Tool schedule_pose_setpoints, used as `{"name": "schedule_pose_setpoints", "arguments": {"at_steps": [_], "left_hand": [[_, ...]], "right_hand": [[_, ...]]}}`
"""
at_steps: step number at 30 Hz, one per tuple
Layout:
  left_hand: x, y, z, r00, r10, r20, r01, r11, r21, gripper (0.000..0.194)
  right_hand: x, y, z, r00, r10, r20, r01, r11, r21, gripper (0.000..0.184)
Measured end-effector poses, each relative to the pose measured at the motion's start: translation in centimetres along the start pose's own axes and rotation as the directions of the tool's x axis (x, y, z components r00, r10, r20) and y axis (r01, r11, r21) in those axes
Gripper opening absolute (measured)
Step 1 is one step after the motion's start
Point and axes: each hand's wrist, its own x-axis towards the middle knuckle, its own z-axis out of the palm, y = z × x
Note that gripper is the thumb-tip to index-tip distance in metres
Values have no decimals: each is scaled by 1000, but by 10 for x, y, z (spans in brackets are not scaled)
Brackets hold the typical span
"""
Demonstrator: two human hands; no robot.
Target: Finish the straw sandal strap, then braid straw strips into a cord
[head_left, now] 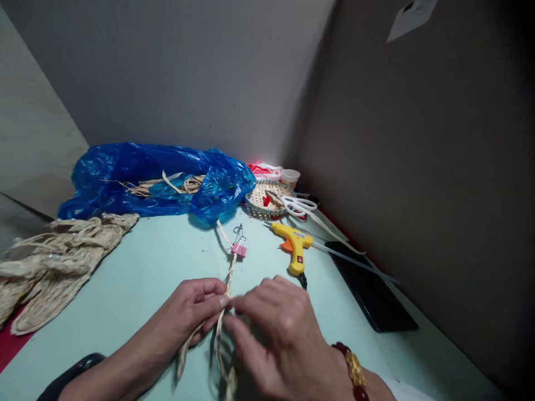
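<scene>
My left hand [200, 309] pinches a thin braid of pale dried plant strips [231, 271] between thumb and fingers. The braid runs away from me to a pink binder clip [239, 249] on the table, and a loose end sticks out beyond the clip. Close against the left fingertips is my right hand [276, 328], its index finger at the braid and its thumb lower down. Motion blurs the right fingers, so their grip is unclear. Loose strips [183, 356] hang below both hands toward me.
On the pale green table [159, 245] a yellow glue gun [296, 245] lies right of the clip, near a black tablet-like slab [376, 295]. Behind are a woven basket [254, 207] with white-handled scissors [298, 205] and a blue plastic bag [121, 161]. Woven straw slippers [62, 278] lie left.
</scene>
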Motion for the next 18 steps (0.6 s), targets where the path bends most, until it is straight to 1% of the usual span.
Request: {"name": "schedule_pose_setpoints", "arguments": {"at_steps": [1, 2, 3, 4, 5, 6, 7, 8, 9, 10, 11, 13, 14, 16, 18], "left_hand": [[-1, 1, 0, 1000, -3, -1, 3, 1000, -2, 26], [-2, 2, 0, 1000, -2, 0, 2, 1000, -1, 26], [-2, 3, 0, 1000, 7, 3, -7, 1000, 7, 26], [-2, 3, 0, 1000, 20, 12, -21, 999, 28, 26], [-1, 3, 0, 999, 39, 22, -41, 997, 58, 25], [0, 3, -1, 998, 58, 36, -61, 994, 94, 26], [1, 3, -1, 996, 74, 47, -80, 988, 134, 26], [3, 2, -2, 995, 88, 55, -96, 980, 173, 27], [3, 2, -2, 993, 99, 66, -111, 972, 206, 27], [3, 1, -2, 991, 112, 69, -125, 965, 231, 27], [3, 1, -2, 990, 127, 62, -138, 959, 246, 26], [0, 0, 1, 985, 169, 31, -170, 932, 321, 24], [-3, 0, 2, 981, 193, 12, -182, 903, 388, 23], [-8, 2, 6, 971, 236, -22, -185, 812, 553, 26], [-12, 5, 10, 965, 258, -38, -164, 715, 680, 31]], "right_hand": [[3, 0, -3, 993, 114, -37, -111, 991, 68, 17], [6, 2, -5, 974, 223, -30, -216, 966, 144, 17], [8, 3, -6, 951, 307, 34, -307, 927, 217, 18], [9, 6, -5, 923, 358, 140, -384, 876, 293, 19], [10, 8, -3, 891, 370, 264, -448, 811, 375, 21], [11, 11, -1, 857, 349, 379, -501, 734, 457, 22], [11, 13, 2, 824, 320, 468, -549, 654, 520, 23], [10, 15, 5, 798, 302, 522, -586, 591, 554, 22], [10, 16, 7, 783, 301, 544, -606, 564, 561, 20], [10, 17, 8, 782, 313, 538, -607, 579, 545, 17], [10, 17, 9, 794, 327, 513, -588, 627, 510, 15], [11, 16, 8, 833, 331, 445, -523, 733, 435, 15], [11, 16, 8, 850, 322, 418, -493, 767, 411, 18], [12, 15, 6, 866, 310, 392, -462, 795, 392, 26], [12, 15, 6, 872, 314, 376, -459, 793, 400, 32]]}}
